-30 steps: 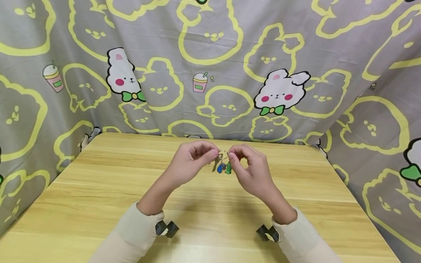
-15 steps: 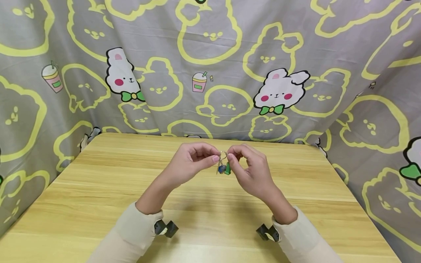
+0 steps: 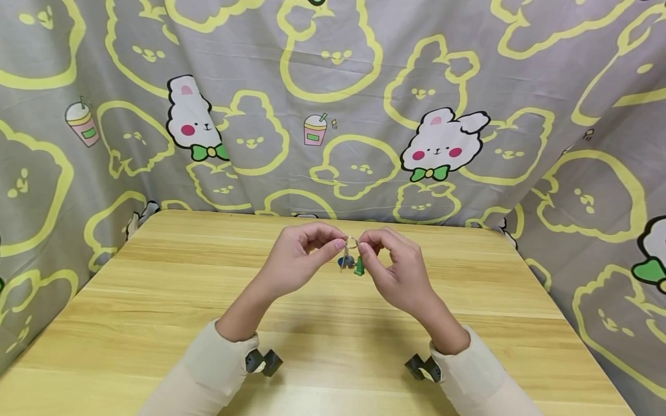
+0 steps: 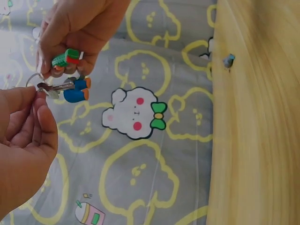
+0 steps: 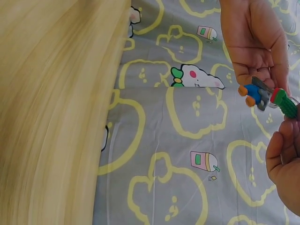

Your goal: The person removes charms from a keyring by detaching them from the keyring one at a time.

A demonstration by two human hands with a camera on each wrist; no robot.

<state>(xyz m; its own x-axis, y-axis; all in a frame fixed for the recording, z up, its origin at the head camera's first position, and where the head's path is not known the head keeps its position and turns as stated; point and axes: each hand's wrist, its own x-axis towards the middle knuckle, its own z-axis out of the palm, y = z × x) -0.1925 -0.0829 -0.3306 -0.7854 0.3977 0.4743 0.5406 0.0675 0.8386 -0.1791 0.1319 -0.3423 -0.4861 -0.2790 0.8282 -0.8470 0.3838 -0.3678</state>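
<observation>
Over the middle of the wooden table (image 3: 218, 294), both hands hold up a key ring (image 3: 351, 242) between them. My left hand (image 3: 302, 260) pinches its left side with thumb and fingertips. On the opposite side, my right hand (image 3: 395, 266) pinches it likewise. A thin metal key (image 4: 61, 86) hangs from the ring close to the left fingertips. Beside it dangles a blue figure charm (image 4: 74, 95) with orange feet and a grey part. A green ridged charm with a red band (image 5: 284, 103) hangs by the right fingertips. The fingertips partly hide the ring.
A grey curtain (image 3: 354, 75) printed with yellow outlines and white rabbits hangs behind the table and along both sides. A small blue-grey thing (image 4: 228, 61) shows at the table's edge in the left wrist view. Dark wrist cameras sit by both sleeves.
The hanging key and charms have swung and turned: the key now shows edge-on, with the grey part of the blue charm showing. Both hands keep pinching the ring, the left fingertips shifting slightly.
</observation>
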